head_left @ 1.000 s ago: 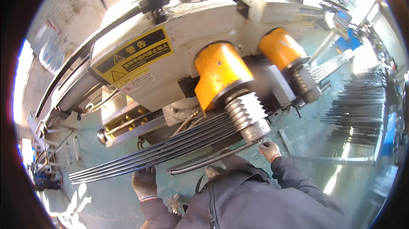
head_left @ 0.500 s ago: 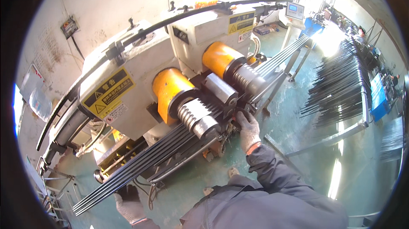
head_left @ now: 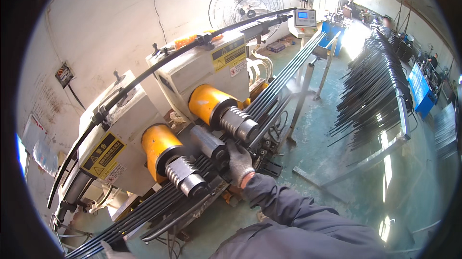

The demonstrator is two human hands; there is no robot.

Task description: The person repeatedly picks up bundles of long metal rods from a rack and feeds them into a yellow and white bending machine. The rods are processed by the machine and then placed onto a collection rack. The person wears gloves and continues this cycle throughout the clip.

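Long dark metal rods (head_left: 153,203) run in a bundle through a machine, from lower left to upper right. My right hand (head_left: 240,165), in a grey knitted glove, is closed beside the faceted metal block (head_left: 208,142) at the middle. Its fingertips are hidden among the machine parts, so what it grips cannot be seen. My left hand (head_left: 117,251), gloved with a dark palm, is at the rods' lower-left stretch, mostly cut off by the picture's edge. Two orange cylinders (head_left: 162,147) with ridged metal shafts (head_left: 185,174) flank the block.
White machine housings (head_left: 190,61) carry yellow warning labels. A control box with a screen (head_left: 303,16) stands at the far end. On the right, a rack holds many dark rods (head_left: 368,88). A metal floor bar (head_left: 313,180) lies near my right arm; a large fan (head_left: 248,6) stands behind.
The view has shifted, and the machine now appears lower and further left. My right hand is closer under the faceted block. My left hand has moved nearer the rods and partly out of view.
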